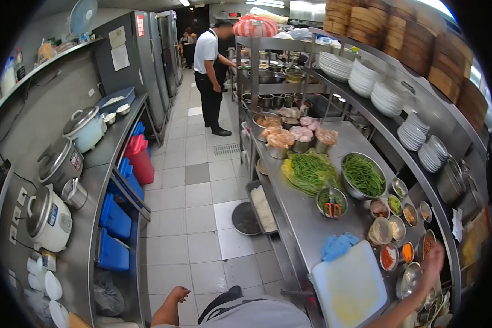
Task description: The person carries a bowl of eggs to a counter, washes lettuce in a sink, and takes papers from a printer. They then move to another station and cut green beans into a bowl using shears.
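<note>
My left hand (179, 294) hangs low beside my body over the tiled floor, fingers curled in, with nothing visible in it. On the right, my right hand (434, 259) reaches over the edge of the steel counter, beside a metal bowl of reddish-brown bits (427, 244); its fingers are too blurred to read. Under that forearm sits a shiny metal bowl (410, 280). Close by are a bowl of chopped red and white food (388, 257) and a small bowl of orange food (408, 252). A white cutting board (349, 287) lies in front of me, with a blue cloth (339, 246) at its far edge.
Further along stand a bowl of green beans (363, 176), orange-handled scissors (332, 208) in a bowl, and meat-filled containers (280, 139). Plates (366, 78) and bamboo steamers (366, 24) fill the shelves. Rice cookers (49, 216) line the left counter. A person (206, 60) stands in the aisle.
</note>
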Tool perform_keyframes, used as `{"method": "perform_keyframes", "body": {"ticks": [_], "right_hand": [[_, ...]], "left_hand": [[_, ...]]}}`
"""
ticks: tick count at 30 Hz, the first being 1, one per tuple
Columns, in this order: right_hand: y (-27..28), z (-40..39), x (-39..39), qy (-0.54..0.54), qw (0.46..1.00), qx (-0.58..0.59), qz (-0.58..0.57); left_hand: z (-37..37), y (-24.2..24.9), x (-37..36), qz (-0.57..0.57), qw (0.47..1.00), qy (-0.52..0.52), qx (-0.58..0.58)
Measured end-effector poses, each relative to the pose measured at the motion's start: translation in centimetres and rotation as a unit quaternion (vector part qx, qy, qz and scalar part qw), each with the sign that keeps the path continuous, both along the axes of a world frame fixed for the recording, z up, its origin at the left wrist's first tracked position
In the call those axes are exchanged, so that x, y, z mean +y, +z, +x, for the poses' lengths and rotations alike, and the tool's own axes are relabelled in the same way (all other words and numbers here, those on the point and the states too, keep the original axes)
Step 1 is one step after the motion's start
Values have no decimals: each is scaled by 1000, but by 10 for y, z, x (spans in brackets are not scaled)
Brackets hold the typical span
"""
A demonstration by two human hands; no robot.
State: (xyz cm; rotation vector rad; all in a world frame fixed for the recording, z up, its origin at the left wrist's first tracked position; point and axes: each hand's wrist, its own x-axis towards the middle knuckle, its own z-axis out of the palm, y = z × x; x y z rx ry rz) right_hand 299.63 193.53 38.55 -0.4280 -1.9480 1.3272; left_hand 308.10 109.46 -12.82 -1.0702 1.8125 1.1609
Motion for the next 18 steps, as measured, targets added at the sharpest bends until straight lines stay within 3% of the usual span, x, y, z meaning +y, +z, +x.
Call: {"method": "perform_keyframes", "body": {"ticks": [1,2,3,4,6,7,8,13,15,16,18], "right_hand": [[-34,-11,-57,29,999,8,27],[-73,-20,-91,38,997,-69,8],[-103,-34,-123,147,980,-129,-30],[-133,-50,-165,147,955,-250,-62],[-245,-70,-216,250,931,-258,59],[-208,-74,-278,311,888,-338,-32],[-229,-80,-300,351,876,-328,-51],[-232,-140,-374,441,825,-349,-60],[-213,-171,-385,487,802,-343,-39],[-213,-186,-387,492,801,-339,-35],[-216,-215,-388,513,803,-301,-42]], "left_hand": [[-15,3,-10,-10,1000,-7,14],[-32,5,-16,-17,999,-14,28],[-52,5,-21,-18,999,-12,28],[-72,4,-25,-11,998,-11,56],[-109,-3,-21,-6,995,-3,102],[-126,-9,-14,-9,993,1,119],[-144,-15,-4,3,993,-8,121],[-208,-34,88,74,978,-120,151],[-221,-33,122,82,932,-268,231],[-231,-7,134,125,937,-291,149],[-246,-43,132,87,865,-421,259]]}}
